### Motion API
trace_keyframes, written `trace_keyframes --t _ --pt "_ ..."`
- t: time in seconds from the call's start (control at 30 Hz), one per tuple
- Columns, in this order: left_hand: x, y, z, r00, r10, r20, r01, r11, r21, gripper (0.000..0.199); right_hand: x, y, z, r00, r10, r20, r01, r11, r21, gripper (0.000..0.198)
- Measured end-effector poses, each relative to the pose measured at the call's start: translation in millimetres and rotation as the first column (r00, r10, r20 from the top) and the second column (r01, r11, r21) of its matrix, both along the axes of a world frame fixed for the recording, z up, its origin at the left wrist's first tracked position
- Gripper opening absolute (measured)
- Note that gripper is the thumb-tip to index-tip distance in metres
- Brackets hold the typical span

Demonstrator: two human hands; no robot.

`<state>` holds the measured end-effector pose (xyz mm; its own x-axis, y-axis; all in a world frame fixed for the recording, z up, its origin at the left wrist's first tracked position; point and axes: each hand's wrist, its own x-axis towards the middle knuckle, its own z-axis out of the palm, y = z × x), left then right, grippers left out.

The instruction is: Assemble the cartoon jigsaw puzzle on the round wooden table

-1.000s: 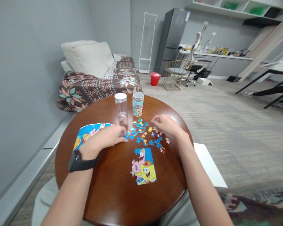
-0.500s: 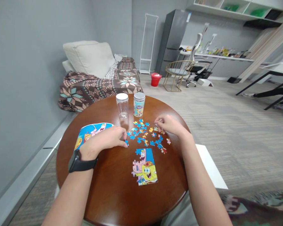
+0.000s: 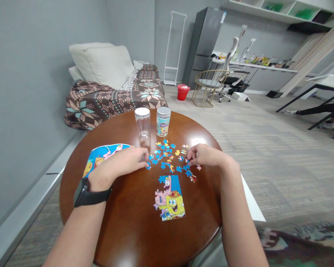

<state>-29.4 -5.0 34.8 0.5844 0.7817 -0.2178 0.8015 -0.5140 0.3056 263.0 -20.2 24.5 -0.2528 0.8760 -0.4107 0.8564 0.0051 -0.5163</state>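
My left hand (image 3: 132,159) rests at the left of the loose jigsaw pieces (image 3: 163,155), thumb and forefinger apart. By the thumb tip lies a blue puzzle piece (image 3: 148,166). At the right side of the pile, my right hand (image 3: 202,155) has its thumb and fingertips pinched at a small puzzle piece (image 3: 187,161), partly hidden by the fingers. Nearer to me lies a joined section of cartoon puzzle (image 3: 171,198), with a yellow square character and a pink one. Its left edge is jagged. Under my left wrist is a cartoon picture sheet (image 3: 98,155), partly covered.
A clear jar (image 3: 143,124) with a white lid and a cartoon-printed jar (image 3: 163,124) stand behind the pieces on the round brown table (image 3: 128,230). White paper (image 3: 252,200) shows past the right edge. Beyond are a covered sofa (image 3: 114,98), a red bucket (image 3: 183,92) and chairs.
My right hand has come nearer to me, from the back right pieces to the blue ones at the right. My left hand has shifted slightly away from me. The view has moved slightly.
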Motion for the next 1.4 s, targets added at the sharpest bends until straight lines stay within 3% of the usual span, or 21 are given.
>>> trace_keyframes --t 0.33,0.5,0.6,0.7,0.8,0.93,1.13,1.4 --pt "-3.7 1.9 -6.3 0.999 -0.022 0.033 0.022 1.0 0.013 0.012 -1.7 -2.8 1.3 0.982 0.147 -0.115 -0.147 0.989 0.008 0.006" --pt "0.2 0.1 -2.7 0.999 -0.036 0.016 0.036 0.999 0.026 0.012 -14.3 -6.0 11.7 0.943 0.243 -0.228 -0.23 0.97 0.081 0.01" --pt "3.0 -1.1 -0.7 1.0 -0.027 0.013 0.027 0.999 0.032 0.015 -34.1 -9.7 18.6 0.823 0.463 -0.33 -0.414 0.886 0.21 0.012" --pt "5.0 -2.4 0.3 0.999 -0.029 0.027 0.028 0.999 0.04 0.018 -54.8 -12.7 18.7 0.705 0.593 -0.39 -0.56 0.802 0.208 0.016" --pt "6.4 -4.9 2.4 0.997 -0.054 0.056 0.053 0.998 0.029 0.02 -67.0 -13.6 12.2 0.726 0.525 -0.444 -0.536 0.837 0.112 0.014" --pt "10.0 -10.8 7.9 0.984 -0.15 0.093 0.157 0.985 -0.075 0.028 -71.6 -13.8 5.6 0.783 0.441 -0.439 -0.466 0.883 0.054 0.011" --pt "19.7 -16.1 5.0 0.957 -0.276 0.092 0.289 0.941 -0.176 0.041 -75.1 -17.3 9.1 0.815 0.433 -0.386 -0.468 0.884 0.002 0.011" --pt "25.8 -16.7 1.0 0.953 -0.297 0.066 0.304 0.933 -0.19 0.043 -78.9 -17.4 5.2 0.797 0.476 -0.371 -0.509 0.861 0.01 0.011"
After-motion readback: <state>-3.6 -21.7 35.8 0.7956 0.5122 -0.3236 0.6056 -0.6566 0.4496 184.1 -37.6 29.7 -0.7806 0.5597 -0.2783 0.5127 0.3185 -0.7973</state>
